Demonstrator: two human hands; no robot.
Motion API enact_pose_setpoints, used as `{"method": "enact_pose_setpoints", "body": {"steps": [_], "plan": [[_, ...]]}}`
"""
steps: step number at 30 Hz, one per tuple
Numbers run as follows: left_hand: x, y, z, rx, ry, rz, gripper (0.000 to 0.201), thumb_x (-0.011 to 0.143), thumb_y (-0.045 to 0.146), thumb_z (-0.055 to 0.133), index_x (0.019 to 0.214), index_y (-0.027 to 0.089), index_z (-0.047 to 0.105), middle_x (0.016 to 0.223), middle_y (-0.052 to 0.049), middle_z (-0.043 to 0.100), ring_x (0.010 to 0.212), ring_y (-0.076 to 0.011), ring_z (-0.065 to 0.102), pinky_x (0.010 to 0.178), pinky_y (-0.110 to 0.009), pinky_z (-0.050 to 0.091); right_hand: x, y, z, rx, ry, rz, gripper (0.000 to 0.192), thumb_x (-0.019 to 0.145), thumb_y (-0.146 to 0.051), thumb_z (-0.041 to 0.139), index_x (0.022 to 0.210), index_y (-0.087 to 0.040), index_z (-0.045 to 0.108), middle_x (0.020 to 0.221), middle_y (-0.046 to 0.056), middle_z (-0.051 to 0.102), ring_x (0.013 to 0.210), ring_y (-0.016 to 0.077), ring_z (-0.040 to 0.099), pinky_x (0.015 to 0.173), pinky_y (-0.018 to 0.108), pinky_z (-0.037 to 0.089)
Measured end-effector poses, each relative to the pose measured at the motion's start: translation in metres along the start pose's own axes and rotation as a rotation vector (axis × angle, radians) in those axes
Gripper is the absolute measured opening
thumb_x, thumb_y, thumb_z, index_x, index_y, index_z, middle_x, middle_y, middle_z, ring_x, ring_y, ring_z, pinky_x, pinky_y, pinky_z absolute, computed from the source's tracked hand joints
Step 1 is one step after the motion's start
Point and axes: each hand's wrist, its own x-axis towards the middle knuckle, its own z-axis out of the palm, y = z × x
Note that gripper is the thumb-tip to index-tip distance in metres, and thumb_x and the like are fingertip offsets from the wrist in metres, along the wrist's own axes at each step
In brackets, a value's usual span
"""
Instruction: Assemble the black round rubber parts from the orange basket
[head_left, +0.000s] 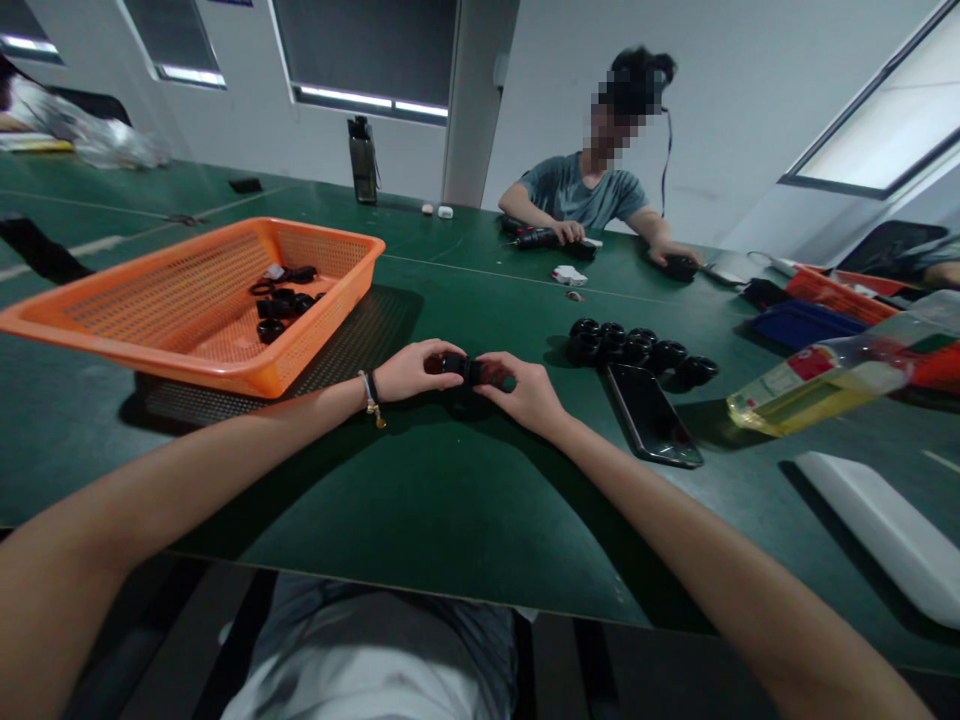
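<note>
Just above the green table (450,500), a small black cylindrical part (466,370) is held between my two hands. The fingers of my left hand (412,370) close round its left end. My right hand (521,390) grips the other end with thumb and fingers. The fingers partly cover the part, so its exact kind is unclear. To the right of my right hand stand several similar black round parts (637,345) in a cluster. An orange plastic basket (330,330) to the left holds several more black pieces (281,310), some with short cords.
A phone (652,415) lies right of my hands, near a tilted bottle of yellow liquid (817,385) and a white block (885,530). Across the table a person (585,190) handles black objects beside a power tool (534,238). A dark water bottle (363,160) stands at the back.
</note>
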Motion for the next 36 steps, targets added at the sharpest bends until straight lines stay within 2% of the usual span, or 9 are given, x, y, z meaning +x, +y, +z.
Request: {"method": "enact_pose_setpoints", "body": {"steps": [21, 36], "plan": [[0.0000, -0.0011, 0.0001, -0.008, -0.007, -0.001, 0.041, 0.070, 0.036, 0.062, 0.103, 0.012, 0.058, 0.095, -0.007, 0.062, 0.080, -0.0150, 0.057, 0.073, -0.028, 0.046, -0.0004, 0.0001, 0.0004, -0.011, -0.008, -0.008, 0.030, 0.070, -0.016, 0.063, 0.099, -0.020, 0.057, 0.077, 0.000, 0.067, 0.069, 0.0147, 0.063, 0.068, 0.030, 0.051], [0.0003, -0.0003, 0.0002, 0.015, 0.006, 0.008, 0.040, 0.070, 0.035, 0.062, 0.102, 0.012, 0.058, 0.099, -0.007, 0.061, 0.082, -0.0149, 0.057, 0.073, -0.026, 0.045, 0.0006, -0.0006, 0.0000, -0.045, -0.016, -0.003, 0.028, 0.072, -0.017, 0.063, 0.099, -0.019, 0.059, 0.075, 0.001, 0.067, 0.066, 0.0142, 0.062, 0.064, 0.028, 0.050]]}}
